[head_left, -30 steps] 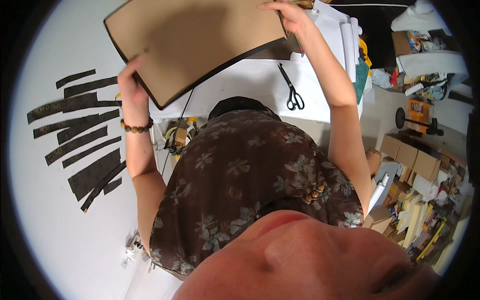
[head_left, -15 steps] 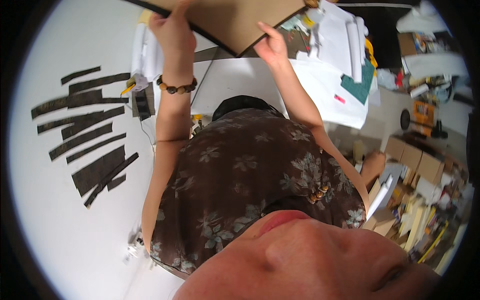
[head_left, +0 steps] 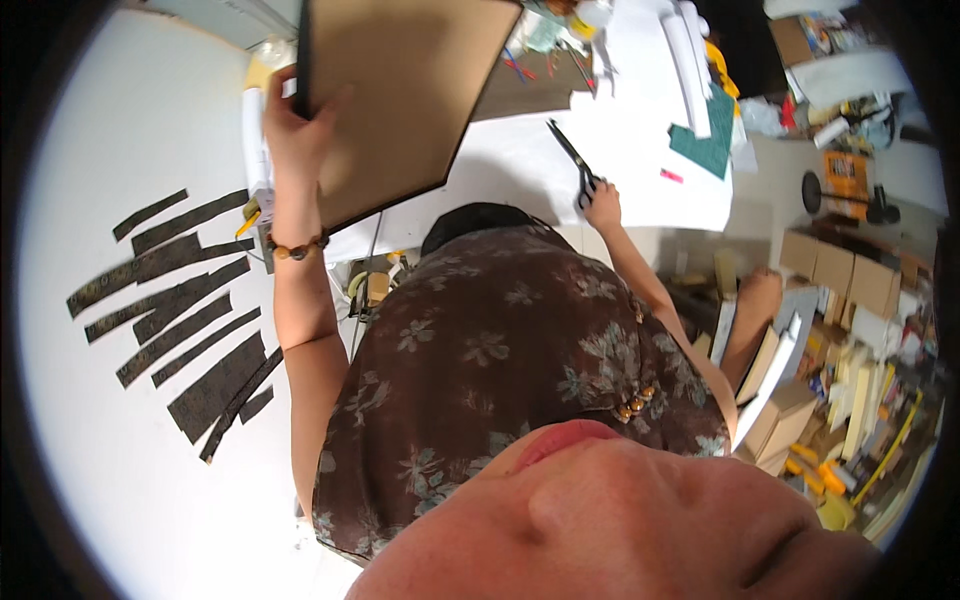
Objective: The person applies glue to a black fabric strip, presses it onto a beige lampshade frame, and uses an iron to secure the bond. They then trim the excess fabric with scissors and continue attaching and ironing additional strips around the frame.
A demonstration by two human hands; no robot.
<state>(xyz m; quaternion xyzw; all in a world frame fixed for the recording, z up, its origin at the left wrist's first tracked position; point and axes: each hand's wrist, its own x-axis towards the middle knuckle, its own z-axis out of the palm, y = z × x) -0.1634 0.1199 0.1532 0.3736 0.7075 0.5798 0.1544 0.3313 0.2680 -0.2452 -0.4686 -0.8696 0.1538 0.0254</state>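
My left hand [head_left: 298,138] grips the left edge of a flat tan board [head_left: 415,85] with a dark border. The board is tilted over the table, and its top runs out of view. On the right, my right hand [head_left: 604,208] has its fingers around the handles of black scissors [head_left: 572,155]. Their blades point away and to the left over the white paper [head_left: 520,150]. Part of the board's left edge is hidden behind my left hand.
Several dark strips [head_left: 190,285] cling to the white surface at left. On the table's right lie paper rolls [head_left: 690,80], a green cutting mat [head_left: 703,140] and a small pink piece [head_left: 671,175]. Cardboard boxes [head_left: 845,265] and clutter fill the far right.
My right hand has let go of the board, moved down and right, and taken hold of the scissors. The board has swung left and down in my left hand.
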